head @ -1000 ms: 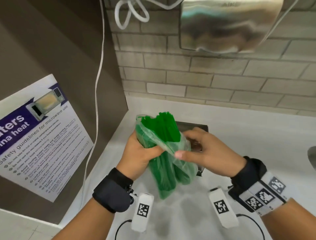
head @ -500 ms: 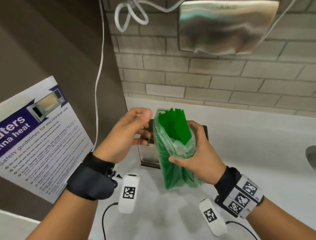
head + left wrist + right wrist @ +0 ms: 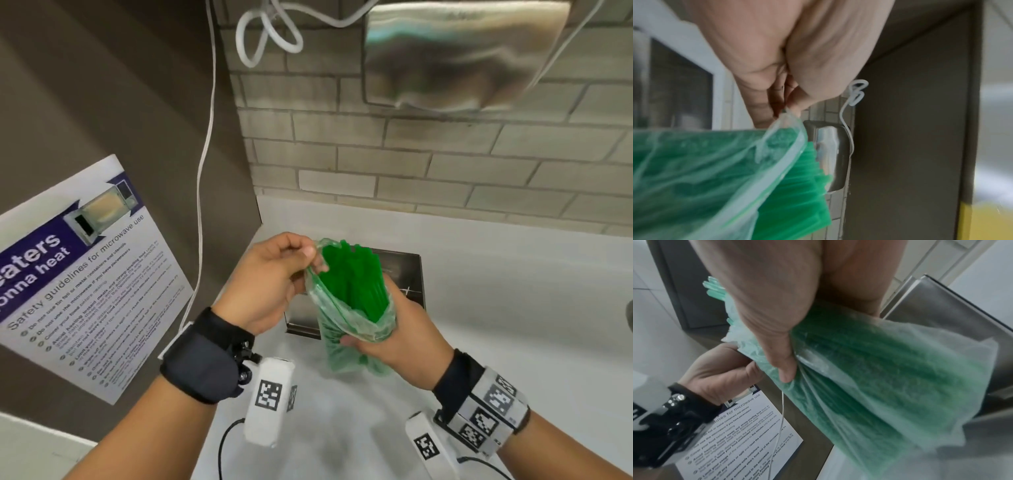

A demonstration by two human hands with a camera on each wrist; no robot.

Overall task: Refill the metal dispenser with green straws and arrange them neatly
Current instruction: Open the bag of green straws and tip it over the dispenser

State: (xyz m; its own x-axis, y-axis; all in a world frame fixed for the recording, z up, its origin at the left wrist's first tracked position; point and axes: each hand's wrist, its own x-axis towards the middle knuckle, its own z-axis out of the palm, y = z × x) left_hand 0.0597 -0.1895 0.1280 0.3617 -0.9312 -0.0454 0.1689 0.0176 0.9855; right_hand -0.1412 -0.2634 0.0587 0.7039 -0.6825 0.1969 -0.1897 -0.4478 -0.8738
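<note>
A clear plastic bag [image 3: 337,320] full of green straws [image 3: 356,277] stands upright above the white counter, straw tips poking out of its open top. My right hand [image 3: 383,329] grips the bag's middle from the right, thumb in front [image 3: 784,363]. My left hand [image 3: 291,260] pinches the bag's top left rim between thumb and fingers [image 3: 785,107]. The metal dispenser [image 3: 406,274] sits just behind the bag on the counter, mostly hidden by it; its steel side shows in the right wrist view [image 3: 953,318].
A brick wall rises behind the counter [image 3: 513,308] with a steel wall-mounted unit [image 3: 462,51] and a looped white cable [image 3: 205,137] above. A dark panel on the left carries a microwave safety poster [image 3: 78,274]. A sink edge [image 3: 629,315] shows far right.
The bag passed from my left hand's grip to my right hand's. My left hand let go, rose to the left, and now pinches the bag's top rim.
</note>
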